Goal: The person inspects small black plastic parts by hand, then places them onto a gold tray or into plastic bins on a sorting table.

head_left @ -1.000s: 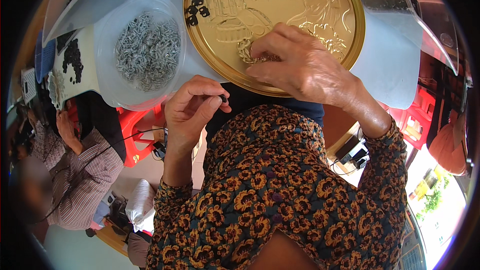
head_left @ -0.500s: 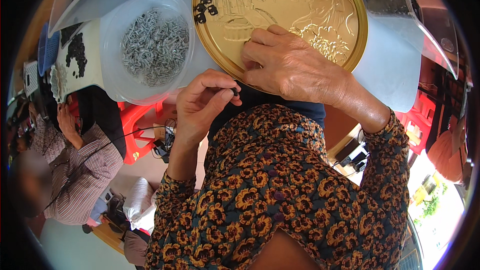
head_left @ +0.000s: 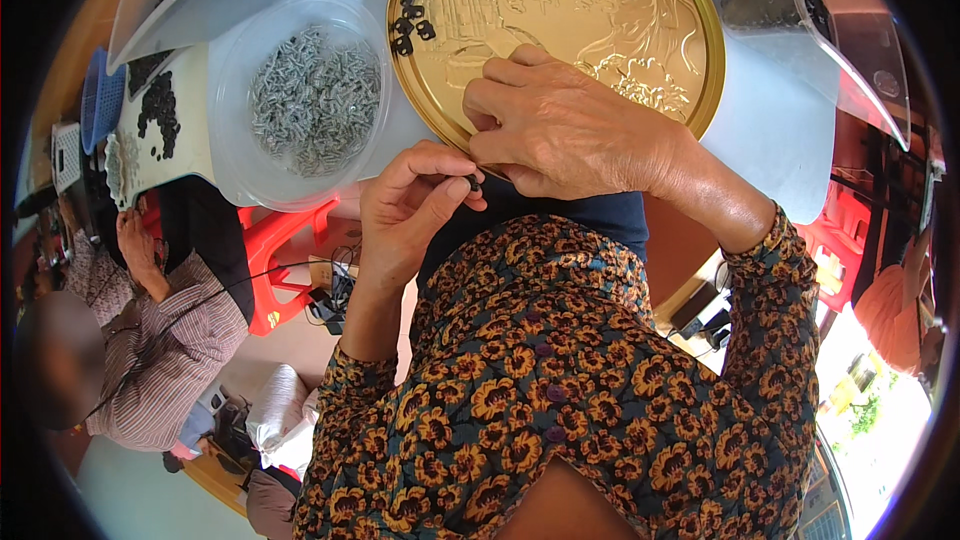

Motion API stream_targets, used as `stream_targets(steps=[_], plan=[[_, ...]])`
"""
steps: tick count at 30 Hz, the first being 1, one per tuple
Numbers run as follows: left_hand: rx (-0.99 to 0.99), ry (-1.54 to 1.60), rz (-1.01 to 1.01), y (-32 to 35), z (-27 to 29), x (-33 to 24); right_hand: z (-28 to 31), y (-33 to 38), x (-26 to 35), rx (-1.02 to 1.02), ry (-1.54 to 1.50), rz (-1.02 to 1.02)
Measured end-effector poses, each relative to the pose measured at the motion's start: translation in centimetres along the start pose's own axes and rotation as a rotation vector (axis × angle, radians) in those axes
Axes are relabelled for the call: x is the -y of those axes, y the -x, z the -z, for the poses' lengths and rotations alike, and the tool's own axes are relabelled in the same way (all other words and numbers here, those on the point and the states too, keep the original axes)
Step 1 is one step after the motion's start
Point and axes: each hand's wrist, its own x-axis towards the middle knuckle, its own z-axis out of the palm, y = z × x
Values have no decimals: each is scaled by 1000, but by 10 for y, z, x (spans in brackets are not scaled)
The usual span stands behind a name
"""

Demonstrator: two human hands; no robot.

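Observation:
My left hand [head_left: 400, 208] is closed, with a small black part [head_left: 474, 182] pinched between thumb and fingertips. Just right of it, my right hand [head_left: 580, 125] bends over the near rim of a round gold tray [head_left: 548, 22] with a raised picture on it. Its fingers are curled together close to the black part; whatever is between them is hidden. At the tray's left side lie several similar small black parts [head_left: 425, 30]. Left of the tray, a clear round plastic bowl [head_left: 226, 125] holds a heap of small silver screws [head_left: 315, 100].
Clear plastic bins, one at the upper left [head_left: 262, 2] and one at the upper right [head_left: 815, 25], flank the tray on the pale table. Another person [head_left: 175, 340] in a striped shirt sits at left, near more black parts [head_left: 158, 112]. A red stool [head_left: 262, 285] stands below.
My right hand has moved slightly left and nearer to my left hand. The left hand keeps the black part in its pinch. The view has shifted a little.

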Motion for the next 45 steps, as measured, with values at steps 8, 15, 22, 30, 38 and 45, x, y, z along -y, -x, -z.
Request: stream_targets(steps=[8,15,22,30,38,45], plan=[[-5,22,-4,1,3,3,17,17,-13,-85,188,-56],[0,15,-22,1,4,3,22,20,0,-37,17,-36],[-3,15,-7,1,2,3,10,26,2,39,8,17],[-23,2,-6,1,-1,-2,9,31,2,50,90,-19],[-25,44,-68,-7,-15,-10,13,47,-11,-174,239,-138],[-34,7,-105,-18,-23,-13,23,64,-20,-299,254,-224]])
